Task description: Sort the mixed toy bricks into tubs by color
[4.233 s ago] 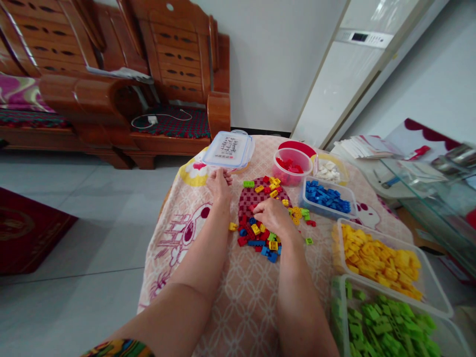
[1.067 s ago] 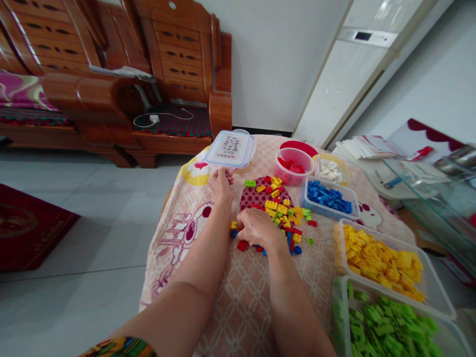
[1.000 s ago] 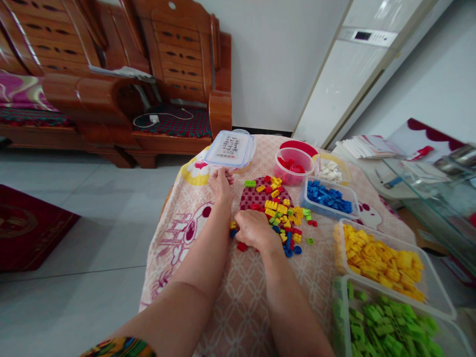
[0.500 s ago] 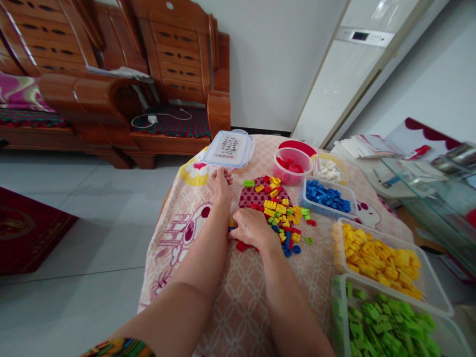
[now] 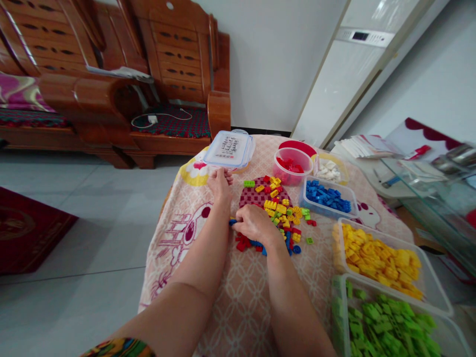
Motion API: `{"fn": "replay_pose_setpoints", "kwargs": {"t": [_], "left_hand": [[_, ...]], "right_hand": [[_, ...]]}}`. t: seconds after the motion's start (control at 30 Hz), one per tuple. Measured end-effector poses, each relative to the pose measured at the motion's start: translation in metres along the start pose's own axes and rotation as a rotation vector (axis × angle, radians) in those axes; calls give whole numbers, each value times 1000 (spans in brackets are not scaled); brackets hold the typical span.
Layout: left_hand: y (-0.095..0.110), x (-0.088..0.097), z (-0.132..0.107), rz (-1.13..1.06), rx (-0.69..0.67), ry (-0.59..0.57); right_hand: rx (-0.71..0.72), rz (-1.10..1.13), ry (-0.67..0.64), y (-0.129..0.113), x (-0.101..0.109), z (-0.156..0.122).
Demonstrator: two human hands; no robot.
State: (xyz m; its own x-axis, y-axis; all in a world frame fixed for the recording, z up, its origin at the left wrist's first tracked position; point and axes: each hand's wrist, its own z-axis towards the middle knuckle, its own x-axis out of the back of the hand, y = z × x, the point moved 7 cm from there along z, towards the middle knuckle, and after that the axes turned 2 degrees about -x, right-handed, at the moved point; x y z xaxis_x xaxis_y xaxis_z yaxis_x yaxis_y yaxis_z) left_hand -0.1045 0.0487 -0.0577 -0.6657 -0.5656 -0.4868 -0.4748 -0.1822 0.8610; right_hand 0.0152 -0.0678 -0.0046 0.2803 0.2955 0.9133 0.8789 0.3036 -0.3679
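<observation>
My right hand is over the left side of a loose pile of toy building blocks in yellow, red, green and blue. Its thumb and fingers pinch at a small blue block, partly hidden by the fingertips. My left hand rests farther forward, just short of the flat lidded container with dark writing. Its fingers are curled closed, and what they may hold is hidden. Red blocks lie below my right hand, and a green block lies right of my left hand.
Along the right stand a pink-looking tub of red blocks, a container of white pieces, and boxes of blue, yellow and green blocks. A patterned cloth covers the table. Wooden seats stand behind.
My right hand has shifted slightly up and to the right, uncovering more red and blue blocks beneath it. The left hand stays in place, fingers still curled.
</observation>
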Motion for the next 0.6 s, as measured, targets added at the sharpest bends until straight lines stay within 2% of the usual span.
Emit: {"fn": "replay_pose_setpoints", "kwargs": {"t": [0.13,0.27,0.4,0.47,0.53,0.6], "left_hand": [[-2,-1,2,-15,1,-7],[-4,0,4,-24,-12,-15],[-4,0,3,-14,-7,-9],[-4,0,3,-9,-1,-6],[-4,0,3,-8,1,-4],[-4,0,4,-10,0,-2]], "right_hand": [[-61,203,197,24,18,1],[-192,512,503,76,41,-11],[-447,760,954,142,59,-46],[-550,815,1180,167,63,-69],[-609,842,1307,182,64,-85],[-637,851,1349,190,65,-93]]}}
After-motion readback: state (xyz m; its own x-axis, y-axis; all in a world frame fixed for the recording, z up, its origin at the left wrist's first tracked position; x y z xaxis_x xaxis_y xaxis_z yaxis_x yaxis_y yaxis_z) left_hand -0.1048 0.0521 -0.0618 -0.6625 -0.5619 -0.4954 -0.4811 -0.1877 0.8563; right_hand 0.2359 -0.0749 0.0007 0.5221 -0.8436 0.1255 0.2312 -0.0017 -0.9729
